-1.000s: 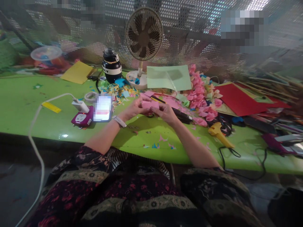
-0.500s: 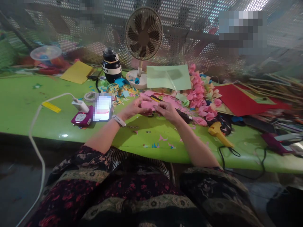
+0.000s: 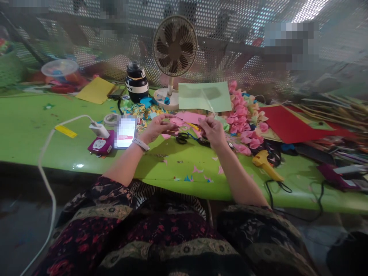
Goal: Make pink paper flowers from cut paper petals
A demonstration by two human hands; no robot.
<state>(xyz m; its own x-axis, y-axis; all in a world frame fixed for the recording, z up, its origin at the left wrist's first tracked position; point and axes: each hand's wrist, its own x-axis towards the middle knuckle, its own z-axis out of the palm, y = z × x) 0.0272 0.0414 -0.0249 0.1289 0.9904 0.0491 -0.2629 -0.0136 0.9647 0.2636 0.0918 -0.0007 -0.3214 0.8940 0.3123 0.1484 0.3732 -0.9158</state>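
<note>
Phone (image 3: 130, 132) just beside watch band (image 3: 140, 145): backward sweep could nudge it
Left hand (image 3: 156, 128): fingers nearly together, hold on anything unclear
Dark scissors handles (image 3: 184, 134) between hands: careless reach might snag them
Pink paper (image 3: 191, 116) beyond, on table (image 3: 169, 168): draught could scatter it if fan (image 3: 175, 48) runs
Right hand (image 3: 214, 132): fingers curled in, contents cannot tell; outward swing could crush pink flowers (image 3: 239, 105)

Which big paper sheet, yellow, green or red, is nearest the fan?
The pale green sheet, beside the fan's base; the yellow sheet lies left of the black bottle, the red sheet right of your right hand.
</note>
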